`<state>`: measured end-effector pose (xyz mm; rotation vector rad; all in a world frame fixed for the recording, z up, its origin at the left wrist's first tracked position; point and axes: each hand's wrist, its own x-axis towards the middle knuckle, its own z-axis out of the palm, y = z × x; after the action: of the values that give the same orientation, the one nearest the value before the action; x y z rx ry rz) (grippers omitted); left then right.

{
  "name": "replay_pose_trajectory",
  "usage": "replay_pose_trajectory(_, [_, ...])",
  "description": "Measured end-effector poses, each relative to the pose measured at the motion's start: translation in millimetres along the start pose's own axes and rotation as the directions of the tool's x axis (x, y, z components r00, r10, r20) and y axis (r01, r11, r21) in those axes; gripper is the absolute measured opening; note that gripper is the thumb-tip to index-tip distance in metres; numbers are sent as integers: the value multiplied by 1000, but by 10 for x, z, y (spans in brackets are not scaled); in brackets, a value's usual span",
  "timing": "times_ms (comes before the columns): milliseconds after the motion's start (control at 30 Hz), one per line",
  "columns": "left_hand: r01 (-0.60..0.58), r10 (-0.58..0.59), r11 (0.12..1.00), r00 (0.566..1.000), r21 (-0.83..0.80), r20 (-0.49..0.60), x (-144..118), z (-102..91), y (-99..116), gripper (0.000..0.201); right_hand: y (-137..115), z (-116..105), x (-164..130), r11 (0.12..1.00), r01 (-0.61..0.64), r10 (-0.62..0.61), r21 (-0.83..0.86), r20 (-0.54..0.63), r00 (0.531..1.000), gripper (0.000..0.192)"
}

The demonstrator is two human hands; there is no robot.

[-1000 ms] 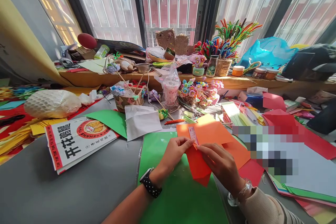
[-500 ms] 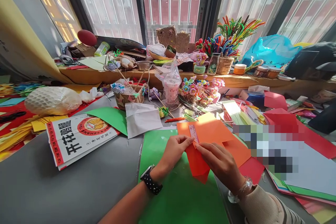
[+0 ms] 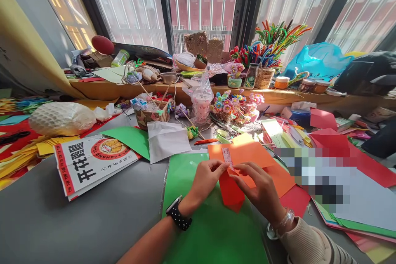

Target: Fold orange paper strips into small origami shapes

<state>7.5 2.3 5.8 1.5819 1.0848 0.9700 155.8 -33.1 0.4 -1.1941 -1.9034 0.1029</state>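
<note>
My left hand (image 3: 208, 179), wearing a dark dotted watch band, is closed in a pinch at the top left edge of a folded orange-red paper piece (image 3: 230, 192). A narrow pink speckled strip (image 3: 227, 156) rises just beyond the fingertips; whether the pinch also grips it is hidden. At the folded piece's right side, my right hand (image 3: 261, 185) has its thumb and forefinger apart. Orange sheets (image 3: 247, 154) lie flat behind both hands. Under the folded piece spreads a green mat (image 3: 210, 231).
Left of the mat are a printed paper bag (image 3: 95, 165), a white paper (image 3: 168, 142) and green paper (image 3: 126, 136). Behind stand a basket (image 3: 151, 115), a lidded cup (image 3: 202, 105) and several craft flowers (image 3: 235, 105). Stacked coloured paper (image 3: 368, 198) lies at the right.
My right hand's thumb and forefinger have spread apart from their pinch at the folded paper. The left hand keeps its hold, almost unmoved.
</note>
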Motion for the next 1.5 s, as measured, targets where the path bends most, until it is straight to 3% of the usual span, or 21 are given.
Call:
replay_pose_trajectory(100, [-25, 25, 1000, 999, 6, 31, -7, 7, 16, 32, -23, 4, 20, 986, -159, 154, 58, 75, 985, 15])
replay_pose_trajectory(200, [-37, 36, 999, 998, 12, 42, -14, 10, 31, 31, -33, 7, 22, 975, -212, 202, 70, 124, 971, 15])
replay_pose_trajectory(433, [-56, 55, 998, 995, 12, 81, -23, 10, 31, 32, -55, -5, 4, 985, -171, 168, 37, 82, 982, 13])
replay_pose_trajectory(700, [-65, 63, 997, 997, 35, 54, -33, 17, 69, 29, -90, -5, -13, 993, -70, 71, -92, 14, 997, 14])
replay_pose_trajectory(900, [-71, 69, 997, 996, 39, 50, -38, 9, 61, 29, -91, 10, -21, 992, -43, 47, -115, 29, 998, 14])
replay_pose_trajectory(1500, [-80, 77, 996, 994, 38, 73, -18, -5, 46, 30, -105, -24, 19, 947, -265, 244, 180, 130, 961, 17])
